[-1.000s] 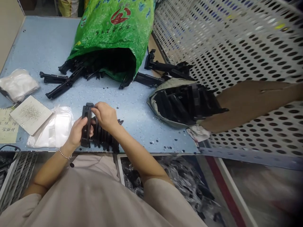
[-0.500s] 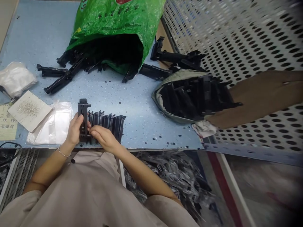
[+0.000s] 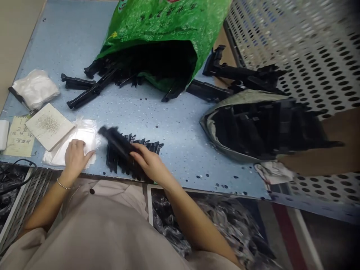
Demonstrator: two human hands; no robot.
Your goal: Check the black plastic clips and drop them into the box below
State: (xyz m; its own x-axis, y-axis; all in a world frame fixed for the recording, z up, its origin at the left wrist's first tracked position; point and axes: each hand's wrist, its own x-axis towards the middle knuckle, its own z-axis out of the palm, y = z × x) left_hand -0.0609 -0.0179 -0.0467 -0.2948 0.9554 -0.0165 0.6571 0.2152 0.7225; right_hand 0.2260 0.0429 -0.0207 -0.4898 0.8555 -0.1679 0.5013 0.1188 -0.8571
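My right hand (image 3: 150, 163) grips one long black plastic part (image 3: 118, 140), tilted and blurred by motion. The held part hangs over a row of similar black plastic parts (image 3: 111, 161), lined up side by side near the table's front edge. To the left, my left hand (image 3: 76, 154) rests on a stack of clear plastic bags (image 3: 57, 154). Its thumb stands apart from the fingers, which lie on the bags.
A green sack (image 3: 157, 32) with black parts spilling from its mouth lies at the back. On the right sits an open grey-green sack (image 3: 209, 129) full of black parts, beside a perforated metal panel (image 3: 317, 45). A white square plate (image 3: 50, 127) and yellow note (image 3: 19, 140) lie left.
My left hand has let go of the black plastic part and moved left onto the plastic bags. My right hand now holds the part alone, tilted. The whole view has shifted.
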